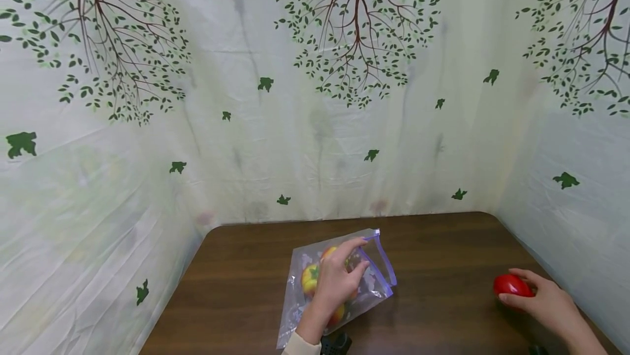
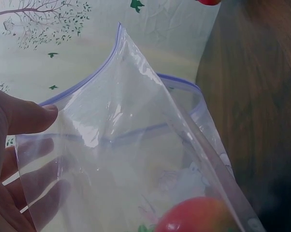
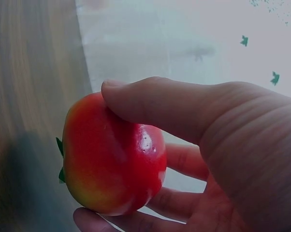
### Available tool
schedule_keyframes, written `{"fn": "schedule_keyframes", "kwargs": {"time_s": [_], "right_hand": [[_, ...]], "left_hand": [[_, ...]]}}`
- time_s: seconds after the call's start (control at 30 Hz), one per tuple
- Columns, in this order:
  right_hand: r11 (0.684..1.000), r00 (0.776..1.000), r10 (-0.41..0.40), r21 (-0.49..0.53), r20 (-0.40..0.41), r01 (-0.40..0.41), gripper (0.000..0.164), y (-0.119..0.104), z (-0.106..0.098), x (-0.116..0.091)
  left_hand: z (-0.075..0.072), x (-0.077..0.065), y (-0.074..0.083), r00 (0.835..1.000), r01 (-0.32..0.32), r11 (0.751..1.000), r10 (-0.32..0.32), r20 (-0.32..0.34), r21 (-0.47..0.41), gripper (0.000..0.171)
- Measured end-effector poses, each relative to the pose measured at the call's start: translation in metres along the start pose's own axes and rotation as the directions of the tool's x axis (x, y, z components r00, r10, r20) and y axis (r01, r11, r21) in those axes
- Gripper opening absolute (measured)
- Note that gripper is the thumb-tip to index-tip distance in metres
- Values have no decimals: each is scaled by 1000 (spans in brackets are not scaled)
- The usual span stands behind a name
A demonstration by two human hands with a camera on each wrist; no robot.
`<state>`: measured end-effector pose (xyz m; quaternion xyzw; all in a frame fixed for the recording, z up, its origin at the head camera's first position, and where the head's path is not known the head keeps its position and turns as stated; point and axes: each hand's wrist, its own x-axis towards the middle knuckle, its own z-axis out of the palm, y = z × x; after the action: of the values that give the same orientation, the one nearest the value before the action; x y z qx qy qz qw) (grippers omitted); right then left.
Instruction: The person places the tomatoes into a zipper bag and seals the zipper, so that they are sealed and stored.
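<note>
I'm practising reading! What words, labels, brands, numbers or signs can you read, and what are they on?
There are none I can read.
Clear plastic bag with purple zip: pale marks, too blurred to tell if they're letters.
Shiny red-and-yellow round fruit in the right hand: no text showing.
Pale, leaf-printed backdrop: just pictures.

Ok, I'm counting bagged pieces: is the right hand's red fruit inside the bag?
No, the right hand grips the red fruit well apart from the bag.

Clear zip bag [image 1: 366, 292] lies on wooden table [image 1: 438, 256]
</note>
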<state>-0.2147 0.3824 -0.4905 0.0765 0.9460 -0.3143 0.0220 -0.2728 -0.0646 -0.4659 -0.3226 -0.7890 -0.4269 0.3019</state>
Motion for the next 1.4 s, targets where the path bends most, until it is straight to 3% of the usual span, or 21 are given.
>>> {"fn": "schedule_keyframes", "kwargs": {"time_s": [0.47, 0.83, 1.4], "right_hand": [[999, 999, -38, 3, -24, 38, 93, -25, -12, -5], [998, 997, -62, 13, -45, 62, 95, -43, -17, -4], [983, 983, -160, 75, -93, 167, 84, -80, -9, -4]], "left_hand": [[4, 0, 0, 1000, -12, 1000, 12, -11, 3, 44], [2, -1, 0, 1000, -2, 998, 2, 9, -55, 43], [3, -1, -1, 1000, -20, 999, 20, -3, -41, 43]]}}
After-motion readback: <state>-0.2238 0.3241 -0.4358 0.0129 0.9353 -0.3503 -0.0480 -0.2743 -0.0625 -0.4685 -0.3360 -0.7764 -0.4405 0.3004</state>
